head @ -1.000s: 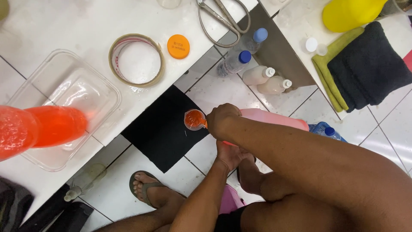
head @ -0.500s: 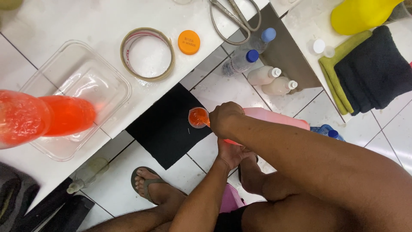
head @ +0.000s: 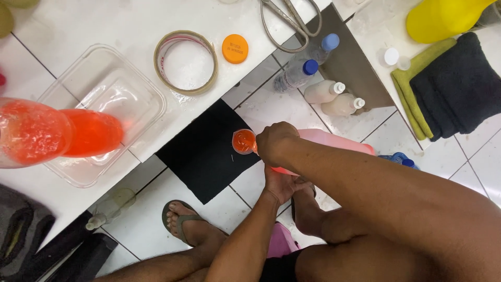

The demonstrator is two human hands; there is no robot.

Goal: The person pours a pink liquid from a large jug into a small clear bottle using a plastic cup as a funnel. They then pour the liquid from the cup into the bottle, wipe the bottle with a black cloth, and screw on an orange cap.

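Both my hands hold a pink bottle of orange liquid, tipped on its side above the floor. Its open mouth points left over a black mat. My right hand grips the bottle near the neck from above. My left hand supports it from below. On the white counter at the left, a tall clear bottle of orange liquid stands in a clear plastic tub. An orange cap lies on the counter beside a roll of tape.
Scissors lie at the counter's far edge. Two blue-capped bottles and two white bottles stand on the tiled floor. A yellow jug, a dark towel and a green cloth are at the right. My sandalled foot is below.
The view has drifted, so the counter things sit slightly lower and further right in frame. Both hands keep the same hold on the pink bottle.
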